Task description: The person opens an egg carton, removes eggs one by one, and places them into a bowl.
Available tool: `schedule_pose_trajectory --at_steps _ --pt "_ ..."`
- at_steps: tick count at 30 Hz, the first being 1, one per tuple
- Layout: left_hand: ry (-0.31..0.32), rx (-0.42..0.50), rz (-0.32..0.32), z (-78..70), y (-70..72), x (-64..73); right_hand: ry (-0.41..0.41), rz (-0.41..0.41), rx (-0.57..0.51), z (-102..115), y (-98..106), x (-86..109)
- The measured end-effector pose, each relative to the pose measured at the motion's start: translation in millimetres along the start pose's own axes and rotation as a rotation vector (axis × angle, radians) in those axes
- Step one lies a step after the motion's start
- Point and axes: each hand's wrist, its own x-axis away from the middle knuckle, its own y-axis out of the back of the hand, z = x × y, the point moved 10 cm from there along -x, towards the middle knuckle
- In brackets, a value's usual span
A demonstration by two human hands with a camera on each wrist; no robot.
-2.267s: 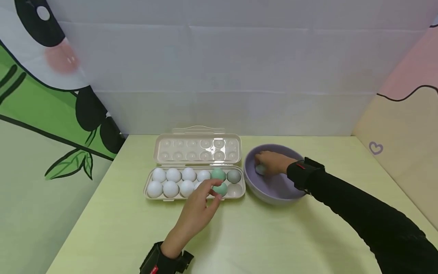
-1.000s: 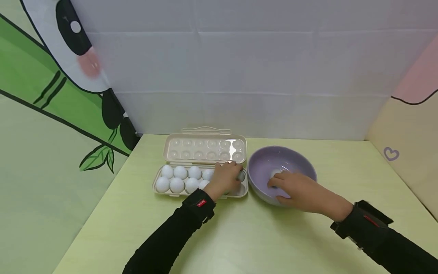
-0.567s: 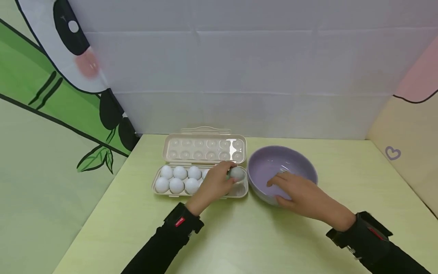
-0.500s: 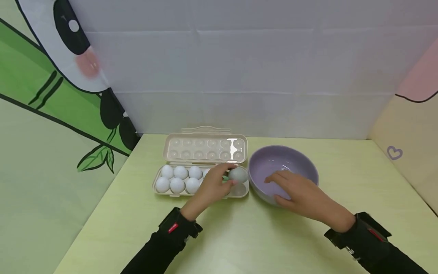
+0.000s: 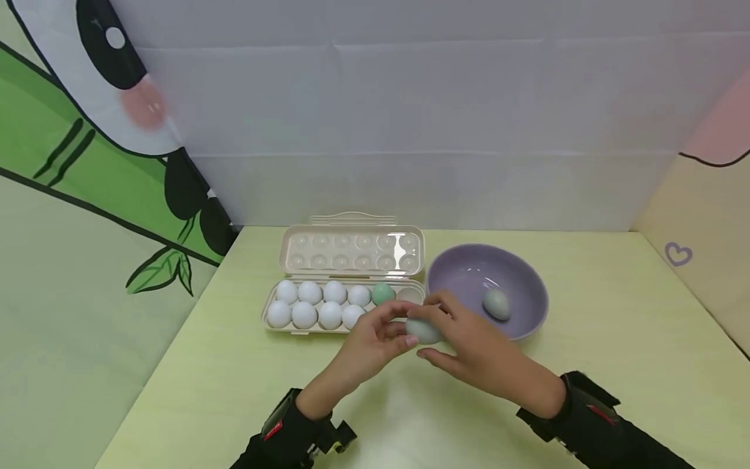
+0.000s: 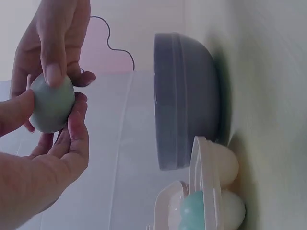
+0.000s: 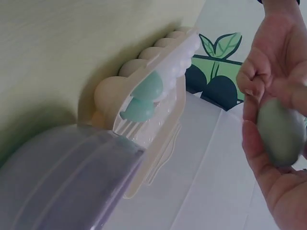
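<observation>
Over the table in front of the carton, both hands meet on one pale grey-green egg [image 5: 424, 331]. My left hand [image 5: 369, 348] pinches its left side between thumb and fingers. From the right, my right hand [image 5: 477, 345] also has its fingers and thumb around the egg [image 6: 52, 104], as the left wrist view shows. Behind the hands lies the open egg carton [image 5: 418, 290], holding several white eggs [image 5: 305, 314] and a green egg [image 5: 383, 293]; its far-right back cell holds no egg. A second grey-green egg [image 5: 497, 303] rests in the purple bowl [image 5: 451, 267].
The carton's clear lid [image 5: 351, 251] is folded back toward the wall. The bowl stands close against the carton's right end. Printed cloth walls [image 5: 375, 130] border the table [image 5: 205, 391] at the back and sides.
My left hand has lifted the grey-green egg from the carton's far-right back cell and brought it nearer. My right hand has left the bowl, moved left and met the egg, uncovering the bowl's egg.
</observation>
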Motion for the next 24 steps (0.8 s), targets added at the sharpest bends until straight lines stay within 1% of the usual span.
schedule_pose_trajectory --at_steps 3,5,7,9,11,13,16,19,21,24 --pt "0.008 0.016 0.013 3.3 -4.0 1.5 0.015 -0.034 0.007 1 -2 1.7" --pt "0.012 0.003 0.023 6.8 -4.3 1.4 0.028 -0.040 0.001 0 -3 2.6" --pt "0.013 -0.030 0.042 10.3 -3.3 0.3 0.034 -0.027 0.000 -2 -5 1.9" --pt "0.004 -0.075 0.057 11.3 0.2 -0.5 0.017 0.005 0.005 -7 -6 -0.9" --pt "-0.015 -0.134 0.055 8.5 7.9 -1.5 -0.023 0.056 0.017 -15 -2 -7.3" --pt "-0.031 -0.203 0.028 5.1 19.2 -2.4 -0.072 0.114 0.032 -26 4 -16.3" --pt "-0.045 -0.307 -0.020 1.3 36.5 -3.3 -0.154 0.202 0.068 -51 17 -32.0" --pt "-0.066 -0.418 -0.048 -0.9 47.8 -4.3 -0.228 0.288 0.097 -78 29 -47.9" --pt "-0.075 -0.479 -0.068 0.4 53.6 -5.2 -0.285 0.362 0.082 -97 31 -54.7" --pt "-0.076 -0.527 -0.102 5.1 60.1 -6.8 -0.371 0.498 0.040 -122 23 -58.2"
